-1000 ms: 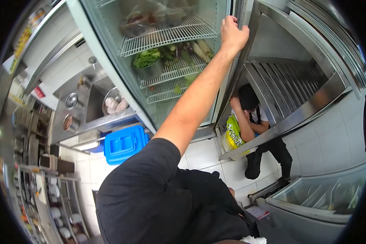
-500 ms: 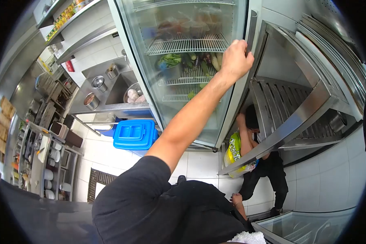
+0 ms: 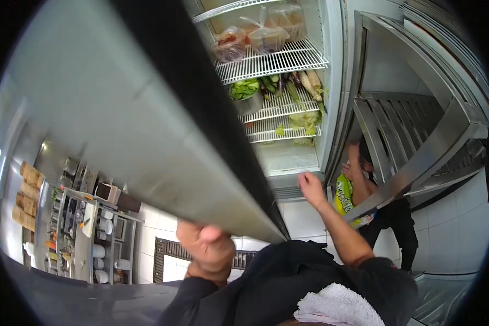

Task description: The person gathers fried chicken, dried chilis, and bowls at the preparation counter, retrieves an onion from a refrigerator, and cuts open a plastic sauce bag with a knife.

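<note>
The glass-fronted fridge's door [image 3: 163,136] stands open, swung wide across the left and middle of the view and smeared by motion. Close against its lower edge is my left hand [image 3: 206,247], blurred, with the thumb toward me; its other fingers are largely hidden. My right hand [image 3: 311,188] is held in front of the fridge's bottom sill, fingers curled in and nothing showing in them. Inside, plastic bags of food [image 3: 266,38] rest on a wire shelf [image 3: 271,61]. Below them are a metal pot [image 3: 248,103] of leafy greens and loose vegetables [image 3: 309,84].
At right, a person in dark clothes [image 3: 388,228] crouches behind a steel rack [image 3: 445,141], by a green-yellow bag [image 3: 343,195]. A shelf unit with crockery [image 3: 100,239] stands at left. A floor drain grate [image 3: 160,252] lies below. A white towel [image 3: 339,307] hangs on me.
The fridge door has swung from closed to open, toward me and left. My left hand has come down from its handle to low left. My right hand has risen toward the fridge.
</note>
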